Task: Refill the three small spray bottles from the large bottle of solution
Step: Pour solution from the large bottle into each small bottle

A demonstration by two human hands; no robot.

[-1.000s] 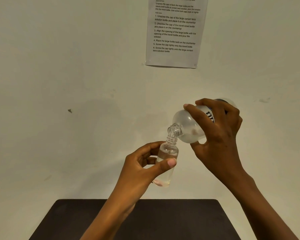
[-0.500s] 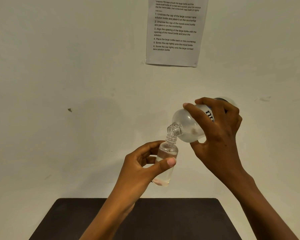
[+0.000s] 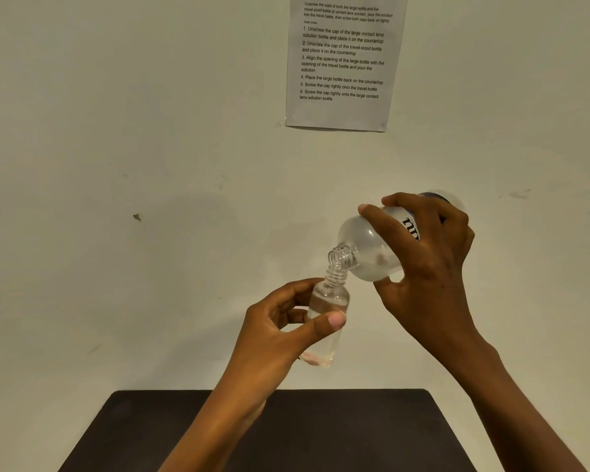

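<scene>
My left hand (image 3: 280,328) grips a small clear bottle (image 3: 327,308) upright in the air, uncapped, with clear liquid filling most of its body. My right hand (image 3: 426,264) holds the large translucent bottle (image 3: 368,247) tilted down to the left. Its open threaded mouth rests right over the small bottle's neck. Black lettering shows on the large bottle between my fingers; its far end is mostly hidden by my hand. No other small bottles or caps are in view.
A dark table top (image 3: 321,430) lies below my arms at the bottom of the view. Behind it is a plain pale wall with a printed instruction sheet (image 3: 343,63) taped near the top.
Both hands and bottles hold nearly the same pose; the view has shifted very slightly. The liquid level in the small bottle looks about the same.
</scene>
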